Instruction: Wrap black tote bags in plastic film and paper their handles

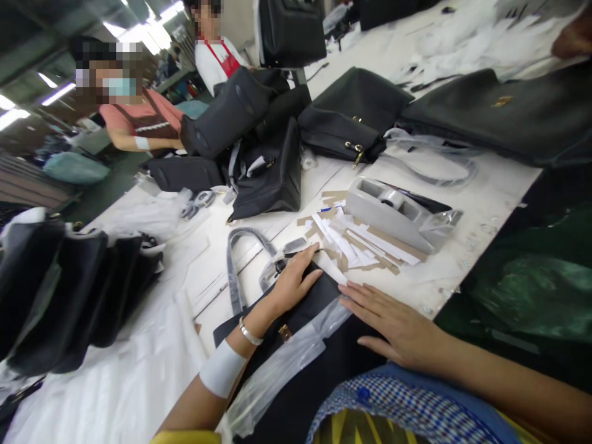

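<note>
A flat black handbag with a gold clasp lies at the near table edge, its strap wrapped in clear plastic. My left hand rests on the bag's top edge, fingers stretched toward a plastic-wrapped handle. My right hand lies flat and open on the bag's right side. Neither hand holds anything.
A grey tape dispenser and several paper and cardboard strips sit just beyond my hands. Black bags are piled at the left, the centre and the far right. Two people stand across the white table. A green plastic sheet is at right.
</note>
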The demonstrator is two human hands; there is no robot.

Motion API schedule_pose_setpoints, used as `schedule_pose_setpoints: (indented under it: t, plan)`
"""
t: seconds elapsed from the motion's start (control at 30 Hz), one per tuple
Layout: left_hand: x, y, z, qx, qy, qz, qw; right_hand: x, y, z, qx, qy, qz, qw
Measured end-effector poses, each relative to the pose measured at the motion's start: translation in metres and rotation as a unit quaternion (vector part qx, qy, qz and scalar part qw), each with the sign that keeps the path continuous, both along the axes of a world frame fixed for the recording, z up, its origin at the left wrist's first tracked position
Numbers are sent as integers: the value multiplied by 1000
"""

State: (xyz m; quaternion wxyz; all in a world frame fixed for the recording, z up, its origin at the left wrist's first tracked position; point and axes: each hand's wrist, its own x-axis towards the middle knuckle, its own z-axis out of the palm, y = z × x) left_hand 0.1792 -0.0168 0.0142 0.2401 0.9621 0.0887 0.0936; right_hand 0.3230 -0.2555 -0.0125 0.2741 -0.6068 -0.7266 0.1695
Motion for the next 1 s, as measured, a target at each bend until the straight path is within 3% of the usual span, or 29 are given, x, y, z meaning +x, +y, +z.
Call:
schedule_pose_setpoints:
  t: [0.1,0.2,0.27,0.33,0.43,0.5,0.7,0.9,1.0]
  plan:
    - [-19,-15,36,25,-40,59,997,2,-1,-3,12,-5,-3,1000]
    - [-49,-58,56,46,2,71,996,5,3,8,9,36,-32,999]
    - [-65,-92,49,55,45,93,993,9,13,16,7,77,-86,993]
    - [-74,-118,30,70,65,125,987,13,31,24,12,103,-144,984]
    - [-79,-137,0,94,58,152,982,15,67,32,-36,100,-161,981]
    - [-80,-140,-11,104,38,157,981,14,92,34,-100,97,-143,980]
    - [-85,-143,-14,115,-24,174,978,13,134,33,-236,149,-93,956]
    - [-88,-146,-20,127,-41,143,981,16,153,36,-355,93,6,930]
    - [-90,-148,-18,121,-50,142,981,11,158,36,-362,47,29,930]
